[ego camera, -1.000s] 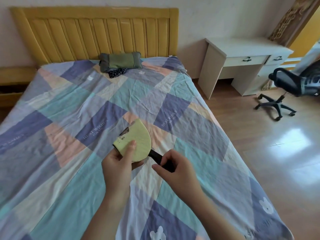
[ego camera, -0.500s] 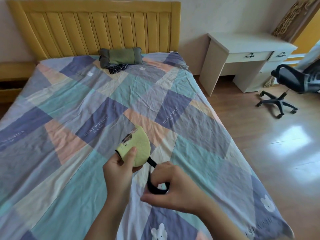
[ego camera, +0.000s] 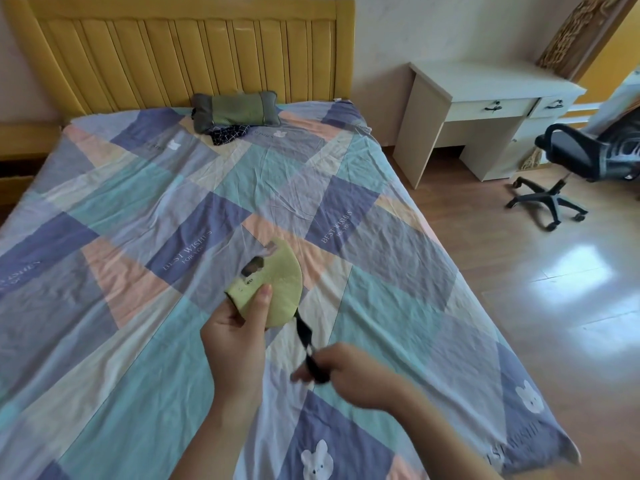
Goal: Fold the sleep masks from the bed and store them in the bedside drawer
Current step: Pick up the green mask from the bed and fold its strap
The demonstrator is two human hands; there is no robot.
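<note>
Folded yellow-green sleep mask (ego camera: 277, 285) held above the patchwork bed cover (ego camera: 138, 209), pinched in the left hand (ego camera: 239, 337), thumb on top. Black strap (ego camera: 306, 336) stretched down-right into the right hand (ego camera: 346, 374) (blurred), grip clenched on it. Farther off: green pillow (ego camera: 235, 110) by the yellow headboard (ego camera: 180, 53); white desk (ego camera: 485, 98) and black chair (ego camera: 571, 157) at right.

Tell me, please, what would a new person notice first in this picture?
First, the two hands in the lower middle: the left hand pinches a folded green sleep mask above the bed, and the right hand pulls its black strap down toward the viewer. Under them the patchwork bedsheet fills most of the view. At the far end, a small green pillow lies against the yellow headboard.
</note>
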